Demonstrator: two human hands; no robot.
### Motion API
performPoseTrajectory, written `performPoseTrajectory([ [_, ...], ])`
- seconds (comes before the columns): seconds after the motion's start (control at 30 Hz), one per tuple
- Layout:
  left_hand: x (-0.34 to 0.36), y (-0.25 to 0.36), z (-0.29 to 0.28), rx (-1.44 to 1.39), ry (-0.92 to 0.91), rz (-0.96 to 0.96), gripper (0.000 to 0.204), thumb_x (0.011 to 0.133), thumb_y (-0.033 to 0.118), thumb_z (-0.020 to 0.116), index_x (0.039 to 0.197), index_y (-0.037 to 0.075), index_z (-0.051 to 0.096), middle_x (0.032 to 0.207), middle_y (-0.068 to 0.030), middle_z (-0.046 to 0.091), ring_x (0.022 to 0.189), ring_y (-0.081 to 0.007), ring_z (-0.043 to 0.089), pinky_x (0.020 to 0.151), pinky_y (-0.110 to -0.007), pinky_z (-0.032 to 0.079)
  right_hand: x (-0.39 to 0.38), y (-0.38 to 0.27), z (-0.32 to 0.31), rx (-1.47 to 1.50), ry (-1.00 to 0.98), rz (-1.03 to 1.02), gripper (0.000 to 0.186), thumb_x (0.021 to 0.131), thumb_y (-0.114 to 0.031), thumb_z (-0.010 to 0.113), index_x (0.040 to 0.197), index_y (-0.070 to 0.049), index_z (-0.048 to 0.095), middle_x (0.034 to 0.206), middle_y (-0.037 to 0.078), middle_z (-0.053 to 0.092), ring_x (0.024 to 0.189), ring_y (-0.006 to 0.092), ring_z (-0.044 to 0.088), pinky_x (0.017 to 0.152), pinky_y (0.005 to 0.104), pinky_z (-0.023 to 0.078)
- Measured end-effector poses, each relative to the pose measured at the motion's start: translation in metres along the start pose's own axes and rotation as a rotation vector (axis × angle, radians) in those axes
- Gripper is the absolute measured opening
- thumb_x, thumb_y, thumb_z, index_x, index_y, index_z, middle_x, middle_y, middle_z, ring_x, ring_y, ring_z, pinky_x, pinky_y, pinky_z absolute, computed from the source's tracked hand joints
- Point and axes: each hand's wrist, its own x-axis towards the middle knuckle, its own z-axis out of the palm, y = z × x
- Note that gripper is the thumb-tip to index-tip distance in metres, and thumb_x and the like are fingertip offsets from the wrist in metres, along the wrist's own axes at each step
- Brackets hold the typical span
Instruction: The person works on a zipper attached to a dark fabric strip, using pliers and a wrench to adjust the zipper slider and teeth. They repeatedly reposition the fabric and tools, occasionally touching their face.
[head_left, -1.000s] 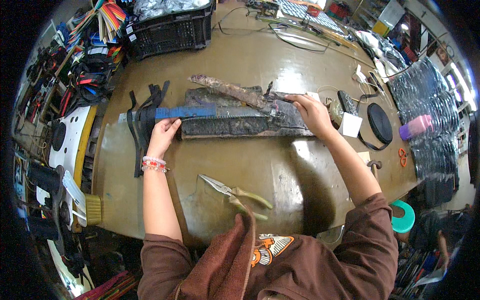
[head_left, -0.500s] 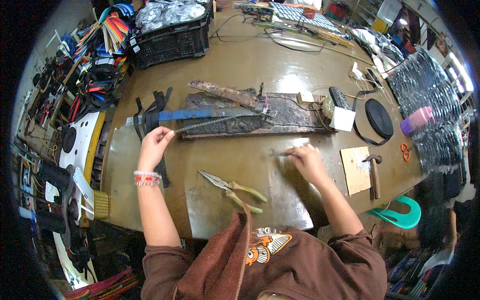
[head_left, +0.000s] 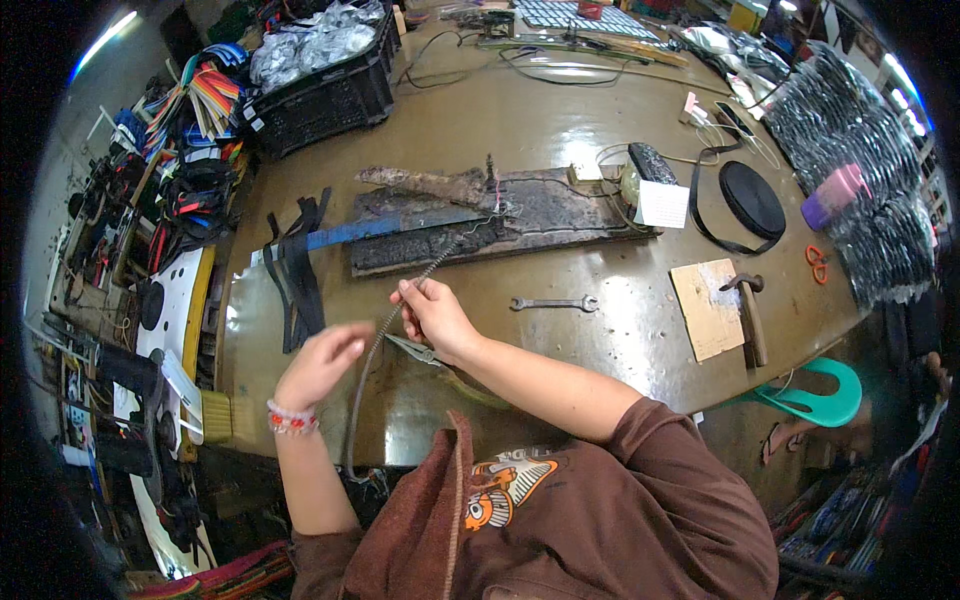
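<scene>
My right hand (head_left: pixel 435 320) pinches a long, thin grey coiled strip (head_left: pixel 365 375), which runs diagonally from the dark, rough board (head_left: pixel 590 220) toward the table's near edge. My left hand (head_left: pixel 320 365) is just left of the strip, fingers loosely bent and apart, slightly blurred, with nothing visible in them. Pliers (head_left: pixel 410 349) lie partly hidden beneath my right arm. A double-ended wrench (head_left: pixel 555 303) lies to the right of my right hand. On the board are a blue bar (head_left: pixel 340 232) and a crusty rod (head_left: pixel 410 183). Black straps (head_left: pixel 298 290) lie at its left end.
At the back left stands a black crate (head_left: pixel 320 110). Rightward are a strap roll (head_left: pixel 750 200), cords, a hammer (head_left: pixel 755 320) on or beside a wooden piece (head_left: pixel 700 315), orange scissors (head_left: pixel 817 262) and shiny black bundles (head_left: pixel 840 130). A teal stool (head_left: pixel 835 390) and someone's foot show below.
My right hand has left the board, moved down and left, and taken hold of the coiled strip. My left hand has released it and moved down. The strip now angles toward me. The wrench shows.
</scene>
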Motion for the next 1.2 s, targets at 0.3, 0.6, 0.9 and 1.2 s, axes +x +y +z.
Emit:
performPoseTrajectory([
  [0.3,0.133,0.053,0.079,0.005,0.058,-0.029,0.033,0.091,0.03,0.048,0.098,-0.002,0.054,0.085,-0.0172,0.062,0.079,-0.0307,0.059,0.073,-0.036,0.046,-0.02,-0.032,-0.027,-0.523,-0.016,-0.004,0.03,0.09,-0.023,0.052,0.076,0.003,0.059,0.059,0.01,0.059,0.046,0.0165,0.055,0.049,0.0332,0.047],
  [0.6,0.127,0.06,0.106,0.233,0.281,0.135,0.034,0.092,0.028,0.043,0.076,0.0,0.053,0.07,-0.0207,0.059,0.068,-0.0408,0.056,0.059,-0.046,0.044,0.004,-0.154,-0.174,-2.387,-0.092,-0.325,0.099,0.059,-0.036,0.078,0.133,0.006,0.028,0.139,0.019,0.031,0.128,0.0298,0.034,0.104,0.036,0.031],
  [0.9,0.117,0.062,0.137,-0.012,0.269,0.134,0.029,0.093,0.022,0.039,0.079,0.001,0.052,0.072,-0.0211,0.059,0.068,-0.0401,0.057,0.061,-0.046,0.045,0.024,-0.156,-0.173,-2.351,-0.168,-0.198,0.095,0.054,-0.037,0.08,0.126,0.008,0.038,0.129,0.022,0.043,0.116,0.0287,0.047,0.096,0.0343,0.04],
  [1.2,0.126,0.08,0.159,-0.066,0.326,0.185,0.019,0.087,0.014,0.044,0.078,-0.002,0.049,0.065,-0.0208,0.054,0.065,-0.0387,0.056,0.059,-0.042,0.044,0.028,-0.156,-0.181,-2.317,-0.135,-0.38,0.083,0.049,-0.038,0.082,0.112,0.004,0.05,0.112,0.017,0.057,0.098,0.0295,0.059,0.081,0.0368,0.049],
])
